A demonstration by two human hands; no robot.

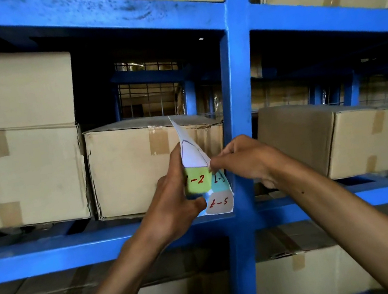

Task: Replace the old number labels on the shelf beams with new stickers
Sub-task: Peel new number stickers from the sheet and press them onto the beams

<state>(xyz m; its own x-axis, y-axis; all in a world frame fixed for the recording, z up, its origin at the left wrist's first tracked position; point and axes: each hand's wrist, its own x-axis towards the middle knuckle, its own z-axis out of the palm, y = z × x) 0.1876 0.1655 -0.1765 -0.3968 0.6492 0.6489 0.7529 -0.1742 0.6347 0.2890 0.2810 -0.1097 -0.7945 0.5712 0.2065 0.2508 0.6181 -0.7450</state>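
Observation:
My left hand point(170, 197) grips a white sticker sheet point(192, 153) upright in front of the blue shelf beam point(51, 250). The sheet carries a green sticker point(200, 180) marked "-2" in red, a light blue sticker point(220, 181) and a grey sticker point(219, 203) marked "1-5". The sheet's upper part is bare white backing with outlines. My right hand point(244, 161) pinches at the top right corner of the green sticker with thumb and forefinger. No old label shows on the visible beam.
A blue upright post point(239, 103) stands just behind the sheet. Cardboard boxes point(130, 170) fill the shelf level behind my hands, with more boxes point(300, 280) below the beam and above. A wire mesh panel point(148, 98) shows deep in the rack.

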